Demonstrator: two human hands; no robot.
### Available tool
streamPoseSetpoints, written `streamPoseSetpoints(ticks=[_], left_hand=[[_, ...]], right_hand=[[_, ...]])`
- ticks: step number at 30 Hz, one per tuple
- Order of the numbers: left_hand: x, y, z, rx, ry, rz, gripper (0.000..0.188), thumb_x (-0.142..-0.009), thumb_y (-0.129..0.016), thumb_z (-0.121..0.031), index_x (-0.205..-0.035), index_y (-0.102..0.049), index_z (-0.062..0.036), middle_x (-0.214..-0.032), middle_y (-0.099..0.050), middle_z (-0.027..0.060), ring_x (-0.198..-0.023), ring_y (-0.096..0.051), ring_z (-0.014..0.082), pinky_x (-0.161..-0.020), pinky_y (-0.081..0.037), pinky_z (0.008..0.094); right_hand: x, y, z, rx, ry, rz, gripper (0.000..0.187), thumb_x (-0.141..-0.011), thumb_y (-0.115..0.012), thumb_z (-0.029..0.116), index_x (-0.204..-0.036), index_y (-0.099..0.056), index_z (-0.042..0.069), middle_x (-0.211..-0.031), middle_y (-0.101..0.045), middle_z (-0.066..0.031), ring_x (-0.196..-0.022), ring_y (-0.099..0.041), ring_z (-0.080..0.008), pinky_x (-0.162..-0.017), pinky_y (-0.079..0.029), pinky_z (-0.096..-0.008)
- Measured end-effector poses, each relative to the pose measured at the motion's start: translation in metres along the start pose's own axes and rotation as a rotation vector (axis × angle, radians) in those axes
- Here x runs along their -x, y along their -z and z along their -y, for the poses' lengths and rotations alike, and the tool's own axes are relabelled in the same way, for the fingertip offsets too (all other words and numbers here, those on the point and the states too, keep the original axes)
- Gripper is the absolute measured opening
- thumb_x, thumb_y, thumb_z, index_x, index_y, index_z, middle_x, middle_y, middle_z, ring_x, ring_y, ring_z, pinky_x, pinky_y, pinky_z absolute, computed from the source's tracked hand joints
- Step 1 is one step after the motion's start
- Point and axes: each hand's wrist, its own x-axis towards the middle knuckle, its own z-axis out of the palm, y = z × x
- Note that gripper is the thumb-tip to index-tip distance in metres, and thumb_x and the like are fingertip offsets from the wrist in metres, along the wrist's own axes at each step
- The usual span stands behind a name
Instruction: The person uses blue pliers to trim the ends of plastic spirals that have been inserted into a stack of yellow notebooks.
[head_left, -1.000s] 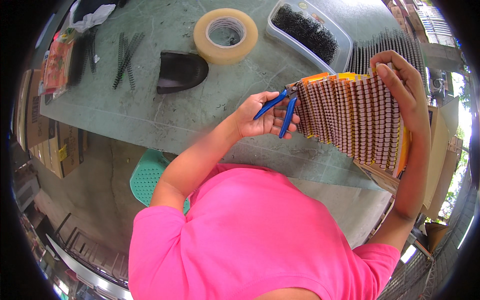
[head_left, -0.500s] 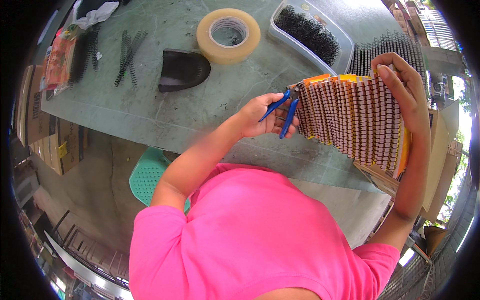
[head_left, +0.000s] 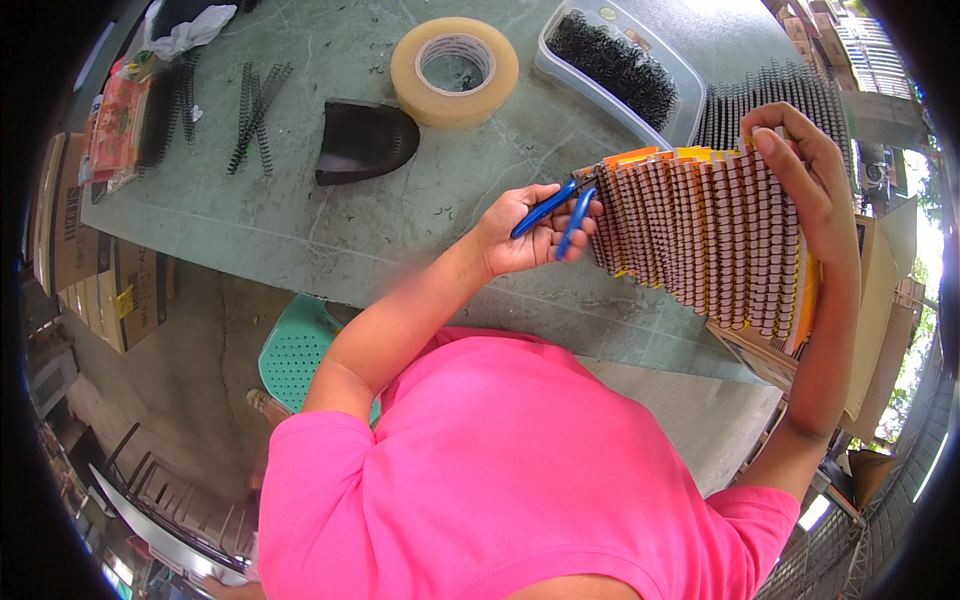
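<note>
My left hand [head_left: 512, 230] holds a pair of blue-handled wire cutters [head_left: 542, 209], thumb along one handle and fingers around the other. The handles stand apart. The cutters' small jaws are at the upper left corner of a fanned stack of spiral-bound notebooks [head_left: 700, 240], whose coiled spines face me. Orange and yellow covers show along the stack's top edge. My right hand [head_left: 812, 185] grips the stack at its far right end, thumb and fingers over the top edge. The coil end at the jaws is too small to make out.
On the green table [head_left: 240, 220] are a clear tape roll [head_left: 408, 75], a black curved piece [head_left: 365, 145], loose black coils [head_left: 243, 120] and a clear plastic tub [head_left: 690, 90] of coils. More coil-bound stock [head_left: 775, 105] lies behind. A green stool [head_left: 297, 345] stands below the table.
The cutters have tilted slightly in my left hand, their handles shifting a little up and left. My right hand and the stack stay put. Part of another person appears at lower left.
</note>
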Motion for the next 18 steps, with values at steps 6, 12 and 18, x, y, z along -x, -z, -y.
streamPoseSetpoints(ticks=[6,12,18], left_hand=[[0.002,-0.015,0.004,-0.939,-0.037,-0.407,0.039,-0.094,-0.031,-0.032,-0.108,-0.046,0.0011,-0.091,-0.058,0.0219,-0.081,-0.06,0.0332,-0.071,-0.047,0.0454],[0.003,-0.048,0.019,-1.268,-0.175,-0.735,0.037,-0.095,-0.032,-0.034,-0.103,-0.046,-0.0006,-0.094,-0.058,0.0223,-0.085,-0.06,0.0333,-0.071,-0.048,0.0402],[0.003,-0.036,0.009,-0.747,-0.11,-0.45,0.043,-0.095,-0.027,-0.034,-0.109,-0.048,-0.0004,-0.1,-0.059,0.0204,-0.089,-0.06,0.0344,-0.077,-0.047,0.0443]], right_hand=[[0.0,-0.002,-0.002,-0.048,-0.012,0.005,0.033,-0.082,-0.056,0.036,-0.085,-0.057,0.002,-0.068,-0.053,0.0008,-0.064,-0.047,-0.005,-0.059,-0.035,-0.019],[0.001,0.0,-0.002,-0.038,-0.011,-0.019,0.033,-0.082,-0.057,0.034,-0.085,-0.057,0.002,-0.067,-0.053,0.0004,-0.063,-0.048,-0.0053,-0.058,-0.035,-0.0198],[0.0,0.0,-0.003,-0.009,0.016,-0.021,0.034,-0.082,-0.057,0.035,-0.085,-0.058,0.002,-0.067,-0.053,-0.0003,-0.063,-0.048,-0.0056,-0.058,-0.036,-0.0201]])
